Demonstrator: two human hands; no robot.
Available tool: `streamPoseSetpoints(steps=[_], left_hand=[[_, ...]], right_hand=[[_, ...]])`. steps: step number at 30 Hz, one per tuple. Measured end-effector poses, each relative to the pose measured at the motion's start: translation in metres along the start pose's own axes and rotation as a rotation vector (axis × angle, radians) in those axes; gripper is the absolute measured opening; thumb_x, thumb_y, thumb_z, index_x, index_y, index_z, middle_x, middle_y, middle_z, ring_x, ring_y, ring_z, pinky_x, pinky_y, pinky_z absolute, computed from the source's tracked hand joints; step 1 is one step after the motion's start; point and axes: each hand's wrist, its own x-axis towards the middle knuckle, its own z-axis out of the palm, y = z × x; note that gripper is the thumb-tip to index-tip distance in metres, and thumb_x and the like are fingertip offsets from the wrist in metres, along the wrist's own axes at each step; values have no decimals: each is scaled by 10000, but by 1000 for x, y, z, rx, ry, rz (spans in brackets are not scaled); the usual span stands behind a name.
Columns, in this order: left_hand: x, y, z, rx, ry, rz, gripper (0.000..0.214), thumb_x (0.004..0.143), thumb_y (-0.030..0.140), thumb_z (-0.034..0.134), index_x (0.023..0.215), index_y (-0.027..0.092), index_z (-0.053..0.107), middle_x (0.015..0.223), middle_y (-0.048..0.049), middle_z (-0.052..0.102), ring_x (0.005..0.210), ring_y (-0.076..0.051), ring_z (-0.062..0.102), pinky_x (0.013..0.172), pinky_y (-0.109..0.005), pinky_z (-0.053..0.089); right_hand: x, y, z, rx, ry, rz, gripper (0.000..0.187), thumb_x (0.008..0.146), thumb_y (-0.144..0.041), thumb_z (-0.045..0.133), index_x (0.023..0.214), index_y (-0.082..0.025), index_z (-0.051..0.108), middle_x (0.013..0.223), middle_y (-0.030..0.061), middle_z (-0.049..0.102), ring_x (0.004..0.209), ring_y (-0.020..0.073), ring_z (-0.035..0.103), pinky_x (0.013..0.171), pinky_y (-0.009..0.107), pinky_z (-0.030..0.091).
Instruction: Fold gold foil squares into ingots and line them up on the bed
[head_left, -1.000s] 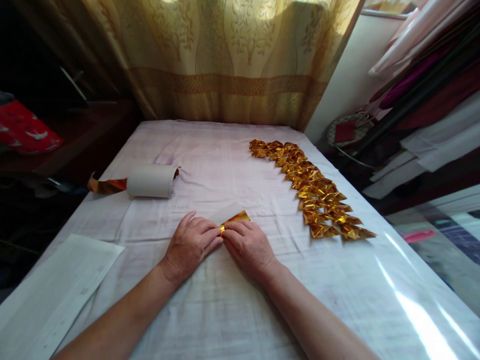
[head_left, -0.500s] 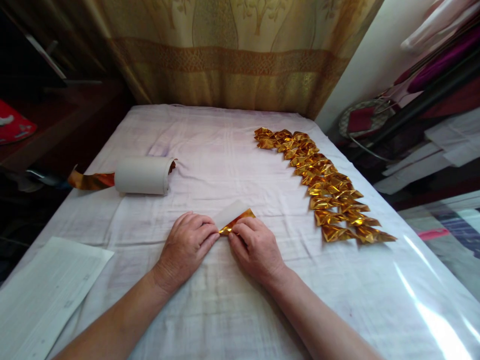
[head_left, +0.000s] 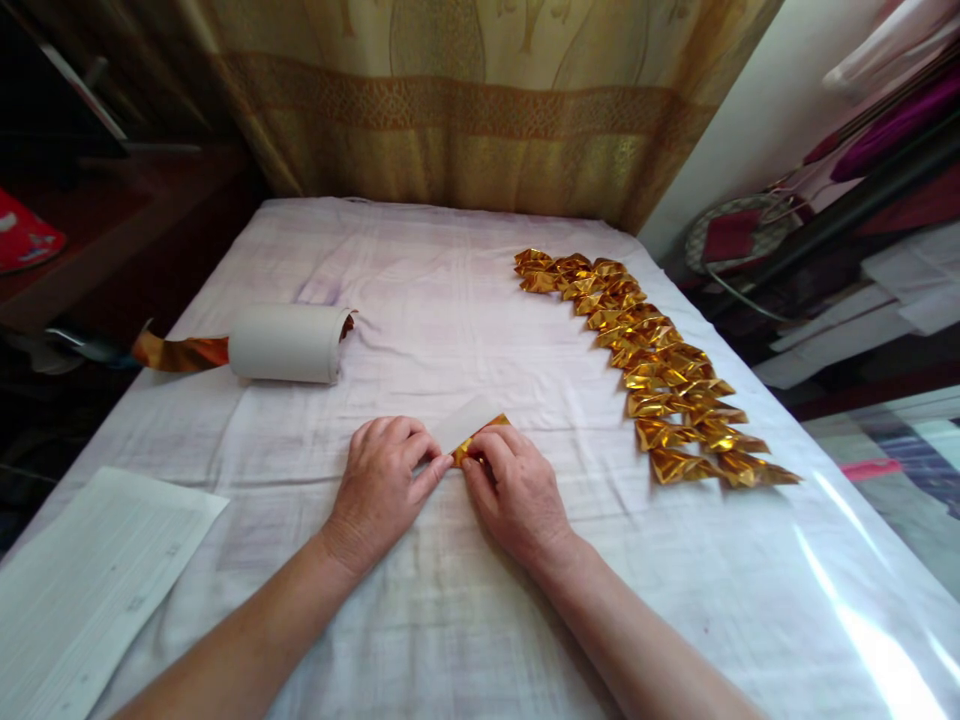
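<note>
Low in the middle of the view, a sheet of foil paper [head_left: 466,421], white on one side and gold on the other, lies partly folded on the cloth. My left hand [head_left: 390,480] pinches its left corner between thumb and fingers. On the gold folded strip, my right hand [head_left: 517,490] is closed with curled fingers, thumb pressed near the fold. Both hands rest low on the cloth, their fingertips close together. Part of the sheet is hidden under the right fingers.
Several folded gold foil pieces [head_left: 660,365] form a double row at the right. A roll of white-backed gold foil [head_left: 285,343] lies at the left with a loose tail. A pale printed sheet [head_left: 105,580] sits front left on the white cloth [head_left: 420,270]. Behind hangs a gold curtain [head_left: 450,140].
My left fingertips have shifted slightly right along the fold, closer to the right hand. The view has tilted a little. Foil row and roll stay where they were on the cloth.
</note>
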Motion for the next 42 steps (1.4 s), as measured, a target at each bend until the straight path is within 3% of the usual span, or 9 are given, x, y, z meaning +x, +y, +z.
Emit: streamPoseSetpoints(steps=[12,19,23,29,36,39,42], left_hand=[[0,1,2,70,13,2,166,902,336,620,800,220,559,893,-29,617,890,-225,534,837,-387,389],[1,-1,3,53,-7,-35,143,896,337,610,824,226,555,938,-33,615,924,-230,530,863,-395,384],[2,-1,3,40,2,-35,129,896,333,618,839,232,562,941,-26,622,925,-222,534,865,-386,384],[3,-3,2,-5,-20,-53,124,894,321,628,825,236,570,920,-8,623,914,-209,545,856,-375,380],[10,-12,-3,-41,-98,-61,72,867,275,639,826,238,593,941,4,638,936,-205,559,856,-377,378],[13,-6,-6,-24,-145,-101,46,856,243,636,832,241,597,935,7,646,942,-210,570,861,-383,385],[12,9,-3,65,-88,-175,169,837,356,680,892,228,584,945,-24,643,975,-246,565,874,-405,392]], right_hand=[[0,1,2,-5,-20,-43,152,945,-196,511,889,-204,652,947,77,659,886,204,604,796,328,490],[8,-5,1,-82,-83,59,113,896,-284,630,804,-219,634,875,46,620,778,188,582,707,309,461],[10,1,-1,27,-114,68,76,876,-196,629,806,-223,641,890,35,616,810,177,593,740,296,471],[13,12,-11,229,-215,70,163,832,-59,583,783,-207,629,872,20,608,831,155,600,753,264,478],[14,11,-12,261,-197,91,184,788,-28,563,757,-204,603,832,7,596,810,151,588,740,257,463],[13,10,-11,261,-183,105,192,770,-18,554,751,-205,593,825,5,589,798,152,581,735,257,456],[13,10,-10,274,-169,106,193,766,-17,551,748,-205,588,823,5,582,792,154,576,736,260,450]])
